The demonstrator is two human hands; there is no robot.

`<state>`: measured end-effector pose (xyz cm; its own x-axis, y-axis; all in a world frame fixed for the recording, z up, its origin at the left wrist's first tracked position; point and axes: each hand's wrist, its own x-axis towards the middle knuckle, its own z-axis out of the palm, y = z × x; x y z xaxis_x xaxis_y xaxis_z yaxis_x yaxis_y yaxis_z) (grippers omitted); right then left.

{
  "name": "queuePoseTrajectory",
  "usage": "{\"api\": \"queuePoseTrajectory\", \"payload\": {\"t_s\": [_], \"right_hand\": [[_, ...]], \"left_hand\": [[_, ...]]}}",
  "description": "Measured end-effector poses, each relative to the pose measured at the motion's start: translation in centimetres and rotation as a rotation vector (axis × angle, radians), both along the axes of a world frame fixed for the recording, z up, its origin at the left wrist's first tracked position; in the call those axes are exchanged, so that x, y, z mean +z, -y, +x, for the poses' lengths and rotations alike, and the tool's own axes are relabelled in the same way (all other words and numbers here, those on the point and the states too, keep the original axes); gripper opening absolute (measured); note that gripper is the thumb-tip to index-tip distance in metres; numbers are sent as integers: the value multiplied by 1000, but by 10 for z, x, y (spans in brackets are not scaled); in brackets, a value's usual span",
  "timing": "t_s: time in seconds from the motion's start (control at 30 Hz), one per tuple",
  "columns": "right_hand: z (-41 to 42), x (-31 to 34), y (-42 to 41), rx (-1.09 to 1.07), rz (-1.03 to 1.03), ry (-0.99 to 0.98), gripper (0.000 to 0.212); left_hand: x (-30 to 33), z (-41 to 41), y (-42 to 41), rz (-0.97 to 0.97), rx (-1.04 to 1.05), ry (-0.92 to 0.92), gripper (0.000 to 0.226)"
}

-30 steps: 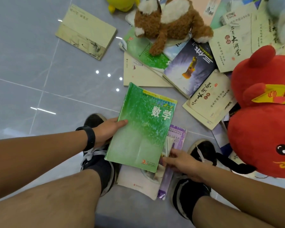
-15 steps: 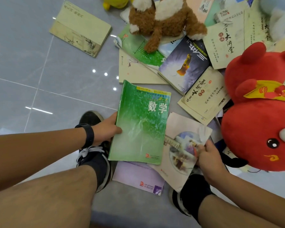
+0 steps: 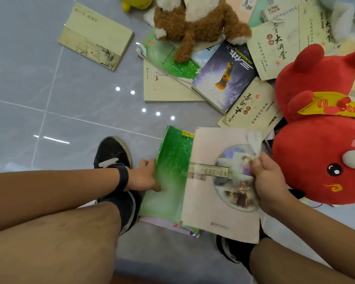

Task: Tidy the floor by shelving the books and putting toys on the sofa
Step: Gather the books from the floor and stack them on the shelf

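Head view looks down on a grey glossy tiled floor (image 3: 49,78) strewn with books and soft toys. Largest is the round red plush toy with a yellow scarf (image 3: 320,152), lying at the right edge on scattered paperbacks. Above the middle, a brown and white furry plush animal (image 3: 195,23) sprawls over a heap of books. A pale olive paperback book (image 3: 96,35) lies apart at upper left. Between two black shoes, the green glossy textbook (image 3: 170,173) is grasped at its left edge by the left hand (image 3: 141,177), thumb on the cover. Overlapping its right half, the pale pink paperback with a round picture (image 3: 217,181) is pinched at its right edge by the right hand (image 3: 268,181).
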<state>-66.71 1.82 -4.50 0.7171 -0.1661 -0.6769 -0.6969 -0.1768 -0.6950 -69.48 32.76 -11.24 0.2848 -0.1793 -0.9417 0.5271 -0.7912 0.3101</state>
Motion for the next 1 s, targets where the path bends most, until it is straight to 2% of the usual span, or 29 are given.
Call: {"api": "queuePoseTrajectory", "payload": {"t_s": [0.07,0.1,0.17,0.23,0.4,0.5,0.6,0.7,0.73,0.8,0.87,0.9,1.0], "right_hand": [[-1,-6,-7,119,89,-87,29],[-3,-12,-9,261,39,-108,26],[-8,-31,-8,581,-180,-152,27],[-15,-51,-1,788,-386,-155,40],[5,-61,8,889,-437,-167,43],[55,-60,-7,806,-372,-160,40],[116,-63,-24,575,-283,-157,37],[160,-64,-44,366,-152,-206,11],[168,-65,-49,308,-133,-261,15],[179,-74,-56,181,-153,-363,40],[185,-85,-56,77,-216,-383,55],[187,-90,-56,75,-221,-374,53],[190,-87,-61,7,-208,-342,30]], "left_hand": [[-2,2,3,-58,229,0,83],[-3,4,3,-85,336,-11,79],[-5,6,2,-113,458,-49,68],[-9,6,-2,-130,521,-84,64],[-16,6,-11,-177,537,-138,67],[-18,6,-17,-149,484,-119,81],[-19,8,-17,-162,473,-112,69],[-23,3,-20,-175,471,-95,60],[-25,2,-21,-186,465,-89,58],[-27,2,-23,-196,472,-77,53],[-29,6,-23,-197,470,-73,47],[-29,7,-22,-195,470,-64,46],[-30,9,-20,-176,439,-32,46]]}}
